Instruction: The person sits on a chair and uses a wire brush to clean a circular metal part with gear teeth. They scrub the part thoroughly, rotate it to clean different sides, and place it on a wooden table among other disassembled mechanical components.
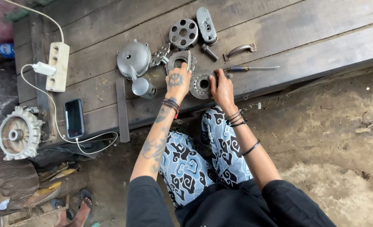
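Lap: blue and white patterned trousers (pixel 195 164) and black sleeves, closest of all.
Ground: bare brown dirt (pixel 321 138) under the legs.
Bench: old dark wooden planks (pixel 304 38), just past the knees.
Left hand (pixel 178 80): fingers curled over the near edge of a metal ring part (pixel 179 59), touching it.
Right hand (pixel 220 86): fingers bent and pressed on the right side of a round toothed hub (pixel 201 84).
Hub: sits between both hands, near the bench edge.
Past the right hand: a screwdriver (pixel 251 67), a curved metal handle (pixel 239 50), a short bolt (pixel 209 51).
Past the left hand: a round plate with holes (pixel 184 33), an oval metal cover (pixel 206 25).
Left of the left hand: a grey dome cover (pixel 134 59), a small metal cup (pixel 142 87), a flat dark bar (pixel 122 110).
Far left: a black phone (pixel 74 118), a white power strip (pixel 57 66), a finned round housing (pixel 19 133).
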